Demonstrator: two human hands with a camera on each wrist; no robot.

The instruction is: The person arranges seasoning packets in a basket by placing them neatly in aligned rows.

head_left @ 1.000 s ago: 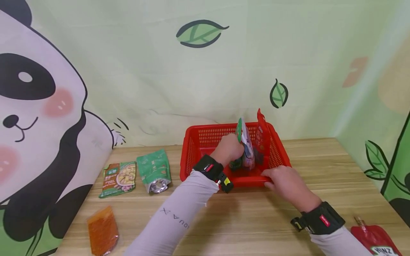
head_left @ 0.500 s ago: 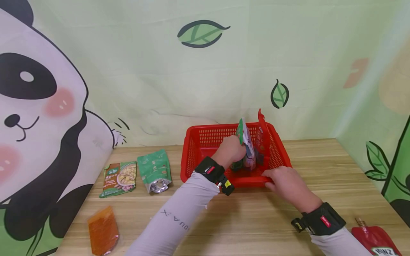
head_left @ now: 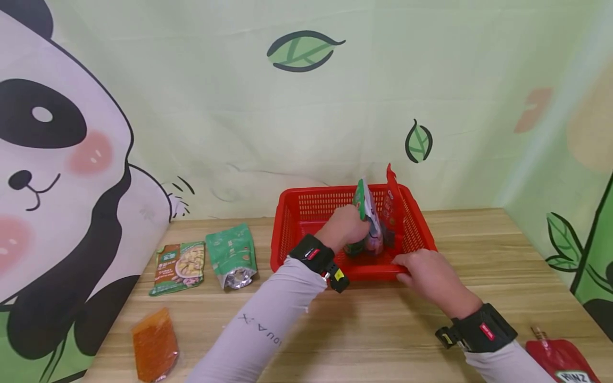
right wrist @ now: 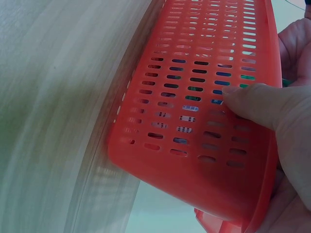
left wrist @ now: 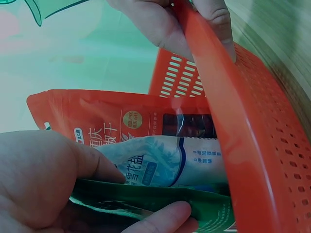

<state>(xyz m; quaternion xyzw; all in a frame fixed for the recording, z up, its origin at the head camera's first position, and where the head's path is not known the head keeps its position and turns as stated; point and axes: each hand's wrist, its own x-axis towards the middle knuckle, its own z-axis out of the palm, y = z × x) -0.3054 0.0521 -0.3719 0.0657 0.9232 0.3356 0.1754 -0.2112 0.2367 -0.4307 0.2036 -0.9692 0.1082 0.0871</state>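
Observation:
A red plastic basket [head_left: 292, 266] stands on the table near the back wall. My left hand [head_left: 344, 230] reaches into it and pinches a green pouch [left wrist: 209, 201] between thumb and fingers. Right beside that pouch stands a white-and-blue packet with Chinese print [left wrist: 155, 158]. A red pouch with a clear window [left wrist: 107, 114] stands upright behind it, at the basket's right side. With my right hand [head_left: 431, 276] I grip the basket's front rim near its right corner, the thumb lying on the slotted outer wall in the right wrist view.
On the table's left lie a green-and-brown seasoning packet [head_left: 179, 267], a green pouch with a silver base [head_left: 231, 255] and an orange packet [head_left: 155, 346]. A red Heinz pouch [head_left: 560, 356] with a spout lies at the front right. A printed cloth wall [head_left: 215, 133] rises behind the basket.
The left hand has shifted very slightly right beside the packets in the basket. The right hand keeps its grip on the rim. The head view has drifted slightly.

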